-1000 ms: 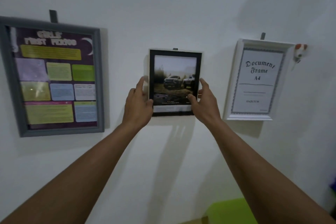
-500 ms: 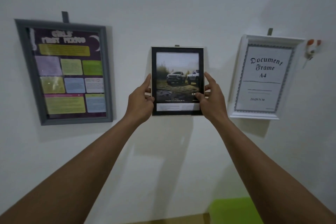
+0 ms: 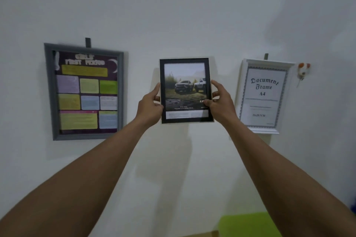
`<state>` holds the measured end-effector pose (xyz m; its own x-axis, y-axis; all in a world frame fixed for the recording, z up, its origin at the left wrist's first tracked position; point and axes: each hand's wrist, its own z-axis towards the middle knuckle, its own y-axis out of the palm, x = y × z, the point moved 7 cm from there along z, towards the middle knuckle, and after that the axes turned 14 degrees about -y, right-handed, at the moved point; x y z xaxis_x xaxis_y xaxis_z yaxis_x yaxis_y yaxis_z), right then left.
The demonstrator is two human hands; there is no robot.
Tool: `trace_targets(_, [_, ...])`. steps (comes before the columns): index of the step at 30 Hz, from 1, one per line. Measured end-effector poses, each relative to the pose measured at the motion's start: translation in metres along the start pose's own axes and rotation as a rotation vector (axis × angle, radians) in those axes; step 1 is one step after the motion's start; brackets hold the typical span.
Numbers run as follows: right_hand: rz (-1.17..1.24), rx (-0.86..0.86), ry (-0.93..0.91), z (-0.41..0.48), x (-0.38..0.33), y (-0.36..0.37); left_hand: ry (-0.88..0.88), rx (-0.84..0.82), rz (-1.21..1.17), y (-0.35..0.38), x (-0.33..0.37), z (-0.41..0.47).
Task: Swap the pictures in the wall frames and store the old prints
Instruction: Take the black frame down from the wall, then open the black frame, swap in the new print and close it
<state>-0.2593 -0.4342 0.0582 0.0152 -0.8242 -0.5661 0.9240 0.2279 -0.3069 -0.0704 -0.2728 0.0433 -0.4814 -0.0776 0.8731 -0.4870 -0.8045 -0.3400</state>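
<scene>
A small black frame [image 3: 185,67] with a picture of two trucks is held upright in front of the white wall, between two hanging frames. My left hand [image 3: 149,105] grips its left edge and my right hand [image 3: 221,103] grips its right edge, thumbs on the front. A grey frame [image 3: 49,92] with a colourful poster hangs on the left. A white frame [image 3: 269,131] with a "Document Frame A4" sheet hangs on the right. The hook behind the black frame is hidden.
A small orange and white hook ornament [image 3: 303,70] sticks to the wall right of the white frame. A lime green surface [image 3: 248,225] lies low at the bottom right. Dark hangers [image 3: 88,42] show above the grey and white frames.
The black frame has come off its wall hanger and shifted slightly down and toward me in both hands. The view has pulled back, so all three frames sit lower.
</scene>
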Motion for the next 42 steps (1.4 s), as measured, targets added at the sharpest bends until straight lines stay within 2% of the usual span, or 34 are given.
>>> trace_targets(9, [0.105,-0.001,-0.001,-0.038,-0.028,-0.005,-0.041,-0.116,-0.152,-0.025,-0.001,-0.039])
trace_targets(17, [0.184,-0.060,0.135,-0.152,-0.025,0.021,-0.208,-0.210,-0.166,-0.035,-0.080,-0.121])
trace_targets(23, [0.240,-0.134,0.336,-0.268,0.017,0.057,-0.444,-0.315,-0.101,-0.021,-0.175,-0.187])
trace_targets(29, [0.286,-0.229,0.545,-0.360,0.079,0.098,-0.636,-0.304,-0.015,-0.002,-0.257,-0.234])
trace_targets(33, [0.303,-0.302,0.667,-0.415,0.117,0.119,-0.756,-0.378,-0.111,0.026,-0.295,-0.273])
trace_targets(35, [0.312,-0.346,0.728,-0.439,0.135,0.132,-0.798,-0.361,-0.143,0.034,-0.311,-0.287])
trace_targets(38, [0.316,-0.417,0.800,-0.467,0.151,0.154,-0.795,-0.273,-0.105,0.035,-0.329,-0.296])
trace_targets(42, [0.343,-0.494,0.773,-0.478,0.142,0.188,-0.702,-0.234,0.115,0.041,-0.334,-0.306])
